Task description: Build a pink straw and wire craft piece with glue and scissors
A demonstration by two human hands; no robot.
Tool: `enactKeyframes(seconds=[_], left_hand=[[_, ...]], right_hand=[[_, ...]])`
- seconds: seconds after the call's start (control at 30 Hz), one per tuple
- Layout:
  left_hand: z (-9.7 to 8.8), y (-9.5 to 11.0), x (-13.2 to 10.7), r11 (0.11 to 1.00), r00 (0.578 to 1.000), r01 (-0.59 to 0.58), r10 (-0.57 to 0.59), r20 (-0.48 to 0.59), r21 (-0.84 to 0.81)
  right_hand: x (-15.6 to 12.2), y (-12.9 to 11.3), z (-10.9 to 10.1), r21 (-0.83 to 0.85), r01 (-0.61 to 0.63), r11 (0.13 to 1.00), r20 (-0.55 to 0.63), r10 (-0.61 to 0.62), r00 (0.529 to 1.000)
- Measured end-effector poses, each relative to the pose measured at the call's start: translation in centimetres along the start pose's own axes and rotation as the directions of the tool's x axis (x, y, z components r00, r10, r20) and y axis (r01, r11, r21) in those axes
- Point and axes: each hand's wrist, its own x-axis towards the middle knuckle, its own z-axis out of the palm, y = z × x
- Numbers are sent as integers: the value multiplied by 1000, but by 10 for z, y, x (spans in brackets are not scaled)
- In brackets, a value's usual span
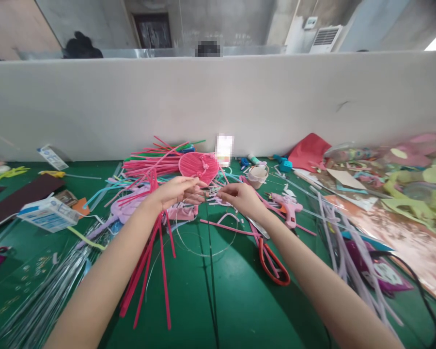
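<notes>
My left hand (179, 191) and my right hand (240, 196) are held out together over the green table (218, 300). Their fingertips pinch a thin pale wire (210, 194) stretched between them; a loop of it (203, 245) hangs down to the table. Just beyond my hands lies a pink heart-shaped piece (199, 166) made of pipe cleaners. Pink and red pipe cleaners (148, 242) are spread under my left forearm. Red-handled scissors (272, 261) lie below my right wrist.
A pink glue gun (287, 206) and a small cup (257, 175) lie right of my hands. Cut foam shapes (403, 179) and sheets pile at the right. A white box (49, 213) and clear sticks (47, 295) lie at the left. A grey partition wall (218, 106) bounds the table's far edge.
</notes>
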Motion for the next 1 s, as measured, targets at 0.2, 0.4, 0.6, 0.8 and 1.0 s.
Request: enactKeyframes(seconds=[0.2,0.4,0.6,0.8,1.0], left_hand=[[-18,-24,-12,958,994,98,-106,-15,-269],[-6,-58,-40,934,994,78,-47,97,-349],[18,-81,-65,965,996,80,-67,59,-250],[23,-77,-56,962,987,-97,61,-146,-255],[33,-85,-42,955,948,-191,119,-294,-229]], right_hand=[[4,16,2,159,-3,987,-164,29,986],[15,16,-1,292,12,956,-312,83,946],[19,5,-7,352,18,936,-378,125,917],[-6,15,5,427,-25,904,-451,237,860],[-32,18,36,553,-90,829,-302,300,905]])
